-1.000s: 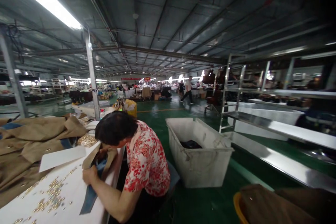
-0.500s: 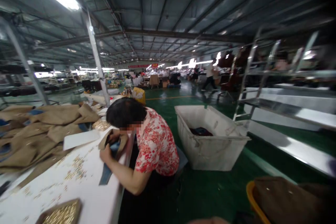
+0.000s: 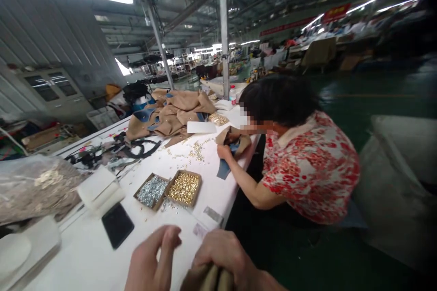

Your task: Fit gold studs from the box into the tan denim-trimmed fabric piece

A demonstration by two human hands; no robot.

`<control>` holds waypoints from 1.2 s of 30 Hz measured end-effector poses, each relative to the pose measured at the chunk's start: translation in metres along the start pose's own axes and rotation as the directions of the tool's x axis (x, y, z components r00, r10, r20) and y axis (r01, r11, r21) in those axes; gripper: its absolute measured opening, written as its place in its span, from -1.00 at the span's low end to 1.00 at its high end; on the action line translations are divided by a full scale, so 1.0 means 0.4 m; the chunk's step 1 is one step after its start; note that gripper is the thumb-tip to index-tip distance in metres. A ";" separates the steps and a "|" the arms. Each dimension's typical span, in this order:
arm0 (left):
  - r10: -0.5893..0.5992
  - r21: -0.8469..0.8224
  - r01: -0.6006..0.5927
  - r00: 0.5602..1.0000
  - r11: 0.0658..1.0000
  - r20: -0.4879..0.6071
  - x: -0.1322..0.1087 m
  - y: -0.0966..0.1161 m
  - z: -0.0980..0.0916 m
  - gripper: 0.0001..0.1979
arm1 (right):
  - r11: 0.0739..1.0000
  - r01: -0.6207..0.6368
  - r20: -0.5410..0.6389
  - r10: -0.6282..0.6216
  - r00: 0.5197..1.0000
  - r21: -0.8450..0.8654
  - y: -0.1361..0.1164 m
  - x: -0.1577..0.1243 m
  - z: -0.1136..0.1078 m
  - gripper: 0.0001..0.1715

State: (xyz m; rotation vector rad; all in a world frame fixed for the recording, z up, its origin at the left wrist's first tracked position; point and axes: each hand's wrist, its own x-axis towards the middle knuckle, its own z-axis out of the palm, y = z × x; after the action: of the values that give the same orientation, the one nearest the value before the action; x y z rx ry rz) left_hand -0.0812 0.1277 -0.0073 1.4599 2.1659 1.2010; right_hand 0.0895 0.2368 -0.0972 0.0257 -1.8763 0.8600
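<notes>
My right hand [image 3: 221, 254] grips bunched brown fabric [image 3: 210, 279] at the bottom of the view, by the near edge of the white table [image 3: 164, 232]. Just left of it, my left hand [image 3: 153, 257] is raised with thumb and index finger bent and apart, holding nothing visible. Beyond my hands, two cardboard trays stand side by side: one with silver pieces [image 3: 152, 191], the other with gold pieces [image 3: 184, 188]. A black phone-like slab [image 3: 118, 225] lies to the left.
A person in a red-and-white floral shirt [image 3: 314, 168] leans over the table's right side, handling a brown and blue garment [image 3: 235, 143]. Brown garments [image 3: 177, 109] are heaped farther back. At left are a clear plastic bag [image 3: 41, 186] and white boxes [image 3: 100, 191].
The view has swung left and down toward the table. Both my hands and the brown fabric now show; earlier only a bit of skin showed at the bottom edge.
</notes>
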 end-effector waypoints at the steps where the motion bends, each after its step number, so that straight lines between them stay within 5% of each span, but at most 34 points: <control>1: 0.001 0.041 -0.002 1.000 0.999 0.026 0.056 -0.030 -0.001 -0.48 | 1.000 0.025 0.021 -0.025 0.999 0.003 0.010 -0.010 0.007 -0.54; 6: -0.041 0.436 -0.057 0.976 0.898 0.213 0.316 -0.164 0.044 -0.78 | 0.999 0.049 0.067 -0.050 0.996 0.020 0.047 -0.040 0.041 -0.44; 8: -0.090 0.500 -0.034 0.971 0.865 0.222 0.382 -0.208 0.091 -0.93 | 0.999 0.040 0.085 -0.042 0.996 0.016 0.051 -0.041 0.045 -0.49; 10: -0.109 0.531 -0.037 0.965 0.847 0.240 0.421 -0.247 0.141 -0.81 | 0.999 0.043 0.093 -0.043 0.995 0.001 0.053 -0.039 0.045 -0.50; 13: -0.088 0.534 -0.085 0.953 0.841 0.290 0.438 -0.287 0.202 -0.64 | 0.998 0.020 0.061 -0.017 0.998 -0.052 0.059 -0.040 0.049 -0.40; 16: -0.033 0.509 -0.141 0.947 0.849 0.318 0.435 -0.302 0.233 -0.80 | 0.997 0.002 0.043 0.001 0.999 -0.083 0.071 -0.049 0.057 -0.32; 18: -0.003 0.497 -0.169 0.946 0.851 0.325 0.434 -0.306 0.238 -0.90 | 0.998 -0.008 0.067 0.012 0.998 -0.055 0.079 -0.056 0.060 -0.35; 24: 0.079 0.458 -0.204 0.958 0.865 0.277 0.432 -0.315 0.214 -0.73 | 0.999 -0.042 0.143 0.037 0.989 0.031 0.080 -0.052 0.056 -0.59; 31: 0.028 0.220 -0.040 0.998 0.975 0.055 0.409 -0.323 0.191 -0.76 | 1.000 -0.009 0.169 0.006 0.986 0.021 0.069 -0.038 0.059 -0.43; 36: -0.059 -0.017 0.059 0.998 0.998 0.014 0.426 -0.309 0.187 -0.76 | 1.000 -0.011 0.188 0.008 0.982 0.013 0.060 -0.045 0.073 -0.41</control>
State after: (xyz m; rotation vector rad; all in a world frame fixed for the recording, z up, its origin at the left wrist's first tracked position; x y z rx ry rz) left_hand -0.1926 0.2921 -0.1097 1.3827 2.1681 1.1833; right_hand 0.0659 0.2317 -0.1312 0.1101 -2.0476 0.9035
